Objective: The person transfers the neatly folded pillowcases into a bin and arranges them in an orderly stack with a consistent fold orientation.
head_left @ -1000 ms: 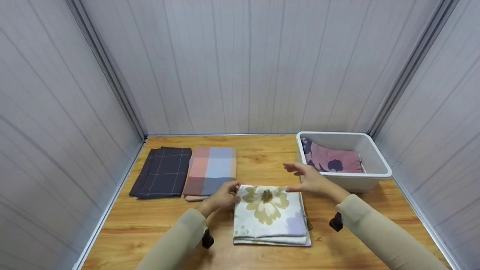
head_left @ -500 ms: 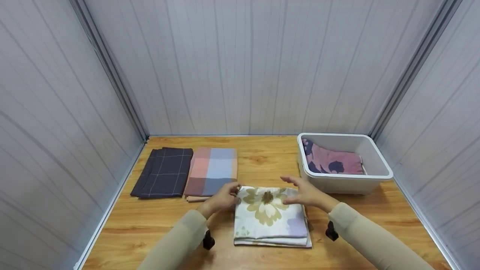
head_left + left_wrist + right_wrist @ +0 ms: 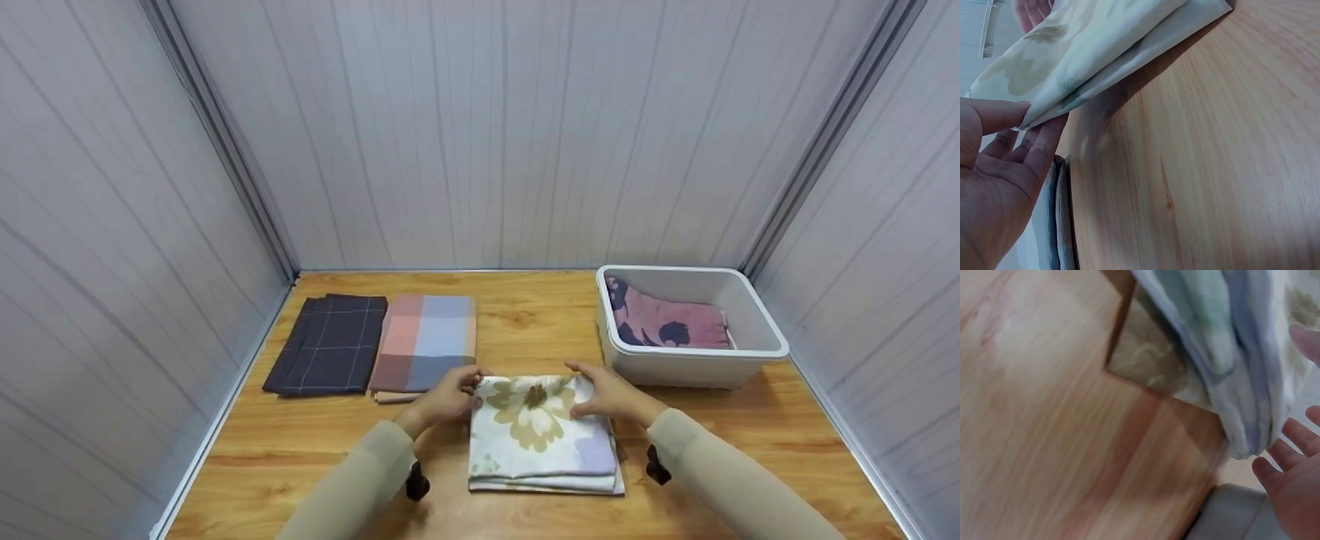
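A folded white floral cloth (image 3: 536,442) with a tan flower and lilac patch lies in several layers at the front middle of the table. My left hand (image 3: 450,394) pinches its far left corner; in the left wrist view the thumb (image 3: 1008,114) is on top and the fingers are underneath. My right hand (image 3: 611,394) is at the far right corner, its thumb over the cloth. The right wrist view shows the right fingers (image 3: 1292,450) spread beside the folded edge. A brown patterned corner (image 3: 1151,354) sticks out beneath the cloth on the right.
A dark checked folded cloth (image 3: 330,345) and a pink-and-blue plaid folded cloth (image 3: 431,337) lie side by side at left. A white plastic bin (image 3: 675,367) at back right holds a pink cloth (image 3: 686,319) with dark patterns. Panel walls enclose the wooden table (image 3: 315,457).
My right hand has come down and closer to the cloth's far right corner from above it. The left hand stays at the far left corner, and the cloth has hardly moved.
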Demonstrator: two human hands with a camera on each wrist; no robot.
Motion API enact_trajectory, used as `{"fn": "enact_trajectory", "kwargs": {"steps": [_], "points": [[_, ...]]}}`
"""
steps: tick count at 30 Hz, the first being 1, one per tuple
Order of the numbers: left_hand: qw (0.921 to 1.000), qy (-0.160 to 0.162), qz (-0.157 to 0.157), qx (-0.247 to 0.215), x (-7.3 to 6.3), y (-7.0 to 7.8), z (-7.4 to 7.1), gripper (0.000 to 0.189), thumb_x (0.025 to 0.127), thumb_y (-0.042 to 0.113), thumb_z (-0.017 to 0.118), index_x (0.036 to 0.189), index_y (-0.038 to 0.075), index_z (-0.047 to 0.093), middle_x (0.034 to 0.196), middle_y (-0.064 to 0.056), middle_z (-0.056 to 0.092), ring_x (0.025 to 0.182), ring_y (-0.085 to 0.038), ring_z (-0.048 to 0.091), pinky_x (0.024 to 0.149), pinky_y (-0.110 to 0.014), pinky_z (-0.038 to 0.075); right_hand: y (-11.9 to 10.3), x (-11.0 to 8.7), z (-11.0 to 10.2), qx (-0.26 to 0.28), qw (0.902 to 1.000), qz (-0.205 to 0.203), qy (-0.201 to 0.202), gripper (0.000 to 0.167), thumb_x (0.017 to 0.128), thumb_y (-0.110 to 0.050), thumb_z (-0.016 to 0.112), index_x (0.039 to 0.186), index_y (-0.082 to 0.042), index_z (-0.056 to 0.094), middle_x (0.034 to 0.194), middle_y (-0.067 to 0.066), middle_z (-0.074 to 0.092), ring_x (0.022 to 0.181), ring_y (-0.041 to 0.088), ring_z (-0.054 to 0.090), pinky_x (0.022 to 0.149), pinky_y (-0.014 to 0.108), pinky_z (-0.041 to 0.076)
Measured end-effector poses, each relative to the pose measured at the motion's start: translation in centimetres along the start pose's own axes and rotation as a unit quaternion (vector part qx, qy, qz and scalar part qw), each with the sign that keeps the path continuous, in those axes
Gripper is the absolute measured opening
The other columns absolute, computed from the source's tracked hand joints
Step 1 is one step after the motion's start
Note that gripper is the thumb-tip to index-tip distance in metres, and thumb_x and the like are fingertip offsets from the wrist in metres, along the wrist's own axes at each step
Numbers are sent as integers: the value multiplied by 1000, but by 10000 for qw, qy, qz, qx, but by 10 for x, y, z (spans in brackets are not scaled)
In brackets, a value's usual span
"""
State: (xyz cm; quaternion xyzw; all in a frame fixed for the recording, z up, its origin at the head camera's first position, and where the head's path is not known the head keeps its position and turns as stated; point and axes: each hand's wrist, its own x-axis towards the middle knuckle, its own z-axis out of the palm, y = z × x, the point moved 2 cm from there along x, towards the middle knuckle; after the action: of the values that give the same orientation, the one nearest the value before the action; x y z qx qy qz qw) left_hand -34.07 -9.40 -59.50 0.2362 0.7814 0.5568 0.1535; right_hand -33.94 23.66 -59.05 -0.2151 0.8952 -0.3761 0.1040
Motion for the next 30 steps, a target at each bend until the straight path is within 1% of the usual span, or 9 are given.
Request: {"fn": "enact_trajectory", "kwargs": {"steps": [5, 11, 14, 16, 18, 21, 24, 26, 30], "points": [[10000, -42, 54, -17, 0, 0, 0, 43, 86, -20, 59, 125, -4, 68, 113, -19, 74, 96, -20, 64, 83, -30, 54, 3, 3, 4, -340, 9994, 78, -86, 90, 77, -9, 94, 154, 10, 51, 152, 32, 59, 145, 52, 51, 123, 66, 38], [9999, -27, 94, -50, -2, -1, -1, 42, 85, -19, 60, 124, -5, 68, 110, -19, 72, 96, -21, 64, 82, -29, 55, 2, 6, 7, -634, 9979, 109, 25, 78, 74, -8, 93, 143, 11, 61, 144, 32, 63, 139, 52, 55, 121, 65, 40], [9999, -7, 117, -21, -2, -2, -2, 40, 86, -20, 60, 123, -5, 68, 110, -19, 73, 96, -21, 64, 82, -29, 54, 1, 7, 7, -844, 9963, 20, 138, 70, 71, -7, 94, 133, 11, 67, 133, 29, 69, 129, 49, 61, 116, 62, 46], [9999, 4, 112, -28, -3, -2, -2, 38, 87, -20, 60, 121, -6, 68, 111, -20, 73, 96, -21, 64, 82, -29, 53, 1, 7, 5, -922, 9955, -54, 189, 59, 69, -6, 94, 122, 9, 72, 119, 23, 73, 114, 41, 67, 106, 55, 53], [9999, 16, 103, -34, -4, -2, -2, 36, 88, -20, 60, 120, -6, 69, 112, -20, 74, 96, -20, 63, 83, -29, 53, 2, 8, 3, -943, 9953, -124, 181, 45, 67, -4, 93, 108, 5, 76, 103, 15, 73, 95, 30, 66, 91, 46, 57], [10000, 20, 82, -50, -5, -2, -3, 33, 88, -20, 60, 117, -7, 70, 112, -21, 74, 96, -19, 63, 83, -30, 52, 3, 7, 0, -808, 9965, -190, 41, 28, 68, -2, 91, 92, 0, 77, 84, 4, 70, 76, 15, 57, 72, 32, 53], [10000, 45, 42, -78, -7, -3, -3, 32, 89, -18, 61, 117, -8, 70, 113, -21, 74, 97, -18, 63, 84, -30, 53, 3, 4, -2, -618, 9977, -268, -106, 22, 71, 0, 89, 90, -2, 78, 79, 1, 70, 71, 9, 55, 65, 27, 50], [9998, 104, -37, -154, -9, -3, -5, 31, 89, -17, 62, 118, -8, 70, 114, -20, 75, 98, -18, 65, 85, -30, 54, 1, 1, -4, -496, 9983, -269, -174, 21, 74, 0, 87, 93, -2, 78, 81, 0, 72, 72, 9, 56, 67, 26, 50], [9978, 272, -273, -537, -11, -5, -10, 31, 92, -11, 64, 122, -8, 71, 114, -14, 76, 99, -17, 67, 85, -29, 57, -7, -5, -8, -228, 9990, -283, -240, 20, 80, 0, 85, 99, -1, 79, 86, 3, 74, 76, 10, 58, 70, 27, 51]]}}
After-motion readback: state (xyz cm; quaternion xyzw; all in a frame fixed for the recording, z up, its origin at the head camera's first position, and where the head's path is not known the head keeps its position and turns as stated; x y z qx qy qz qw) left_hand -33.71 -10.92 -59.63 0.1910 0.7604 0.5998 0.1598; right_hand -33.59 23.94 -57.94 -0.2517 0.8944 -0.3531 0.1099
